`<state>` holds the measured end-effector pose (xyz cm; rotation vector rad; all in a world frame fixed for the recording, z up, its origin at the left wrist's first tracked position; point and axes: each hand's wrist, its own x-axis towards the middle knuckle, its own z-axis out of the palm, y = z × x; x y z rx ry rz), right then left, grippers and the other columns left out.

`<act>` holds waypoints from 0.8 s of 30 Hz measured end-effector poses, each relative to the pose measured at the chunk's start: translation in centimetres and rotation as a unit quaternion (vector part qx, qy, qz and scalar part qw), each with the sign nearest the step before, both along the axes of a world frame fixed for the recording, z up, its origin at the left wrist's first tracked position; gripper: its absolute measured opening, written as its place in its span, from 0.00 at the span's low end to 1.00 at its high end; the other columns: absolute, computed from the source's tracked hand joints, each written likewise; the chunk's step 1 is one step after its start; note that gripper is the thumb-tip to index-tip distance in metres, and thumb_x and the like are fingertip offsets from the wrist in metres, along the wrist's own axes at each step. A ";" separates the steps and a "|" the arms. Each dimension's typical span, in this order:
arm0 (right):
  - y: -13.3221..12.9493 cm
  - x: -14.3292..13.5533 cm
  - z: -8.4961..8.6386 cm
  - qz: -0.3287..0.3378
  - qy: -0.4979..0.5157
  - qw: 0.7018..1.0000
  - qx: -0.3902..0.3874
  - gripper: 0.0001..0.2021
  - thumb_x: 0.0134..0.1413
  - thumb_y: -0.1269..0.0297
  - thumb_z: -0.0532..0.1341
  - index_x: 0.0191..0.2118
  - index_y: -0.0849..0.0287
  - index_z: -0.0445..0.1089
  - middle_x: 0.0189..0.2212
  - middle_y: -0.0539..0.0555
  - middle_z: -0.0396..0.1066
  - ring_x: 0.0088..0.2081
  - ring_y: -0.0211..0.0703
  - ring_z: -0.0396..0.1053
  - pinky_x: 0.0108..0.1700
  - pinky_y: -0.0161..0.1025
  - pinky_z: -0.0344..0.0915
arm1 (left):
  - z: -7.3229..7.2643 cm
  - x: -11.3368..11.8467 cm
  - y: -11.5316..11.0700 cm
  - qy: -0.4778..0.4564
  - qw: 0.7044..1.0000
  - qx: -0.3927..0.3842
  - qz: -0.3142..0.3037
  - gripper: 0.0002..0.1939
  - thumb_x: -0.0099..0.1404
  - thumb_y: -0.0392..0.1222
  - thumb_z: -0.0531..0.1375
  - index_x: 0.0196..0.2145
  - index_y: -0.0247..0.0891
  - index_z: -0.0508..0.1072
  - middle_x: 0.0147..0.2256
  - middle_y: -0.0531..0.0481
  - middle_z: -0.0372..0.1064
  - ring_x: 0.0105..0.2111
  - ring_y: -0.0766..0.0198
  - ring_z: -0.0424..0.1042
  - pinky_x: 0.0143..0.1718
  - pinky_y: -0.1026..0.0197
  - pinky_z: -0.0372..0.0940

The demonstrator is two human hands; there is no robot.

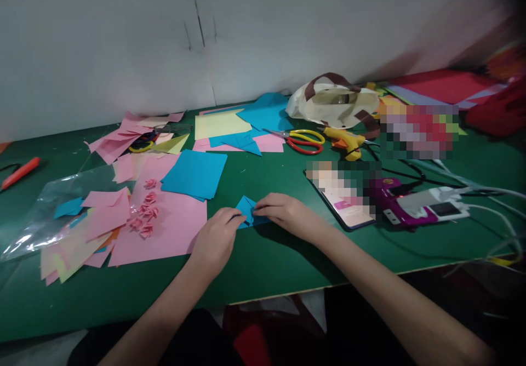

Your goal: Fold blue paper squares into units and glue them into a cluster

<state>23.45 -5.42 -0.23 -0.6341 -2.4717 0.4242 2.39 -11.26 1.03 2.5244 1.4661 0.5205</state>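
A small blue sheet of paper (pixel 247 208), partly folded to a point at its far end, lies on the green table between my hands. My left hand (pixel 217 234) pinches its left side, fingers bent together. On the right side, my right hand (pixel 285 212) grips the paper between thumb and fingers. Just beyond my left hand is a stack of blue square sheets (pixel 196 174), resting partly on a large pink sheet (pixel 172 240). Several small pink folded paper flowers (pixel 147 211) sit on that pink sheet.
Red-and-yellow-handled scissors (pixel 306 140), a yellow glue gun (pixel 346 142) and a cream bag (pixel 335 103) lie toward the wall. Right of my hands are a phone (pixel 343 199) and a purple power strip (pixel 405 204) with cables. Paper scraps and a clear plastic bag (pixel 39 218) lie left.
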 end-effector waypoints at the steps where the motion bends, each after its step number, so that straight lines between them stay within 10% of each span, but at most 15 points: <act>1: -0.1 -0.1 0.0 0.007 -0.004 1.000 0.015 0.14 0.62 0.72 0.49 0.40 0.61 0.72 0.39 0.58 0.73 0.40 0.41 0.68 0.42 0.40 0.67 | 0.0 0.0 0.0 0.004 1.000 0.003 -0.002 0.18 0.61 0.24 0.49 0.43 0.37 0.71 0.44 0.45 0.69 0.47 0.56 0.67 0.46 0.50 0.67; 24: -0.2 -0.7 0.1 0.028 -0.027 0.997 0.071 0.13 0.61 0.71 0.50 0.37 0.61 0.73 0.39 0.56 0.73 0.42 0.41 0.68 0.44 0.40 0.70 | -0.2 0.5 0.2 0.139 0.989 0.028 -0.029 0.16 0.60 0.23 0.51 0.40 0.36 0.71 0.42 0.44 0.72 0.42 0.56 0.71 0.42 0.52 0.68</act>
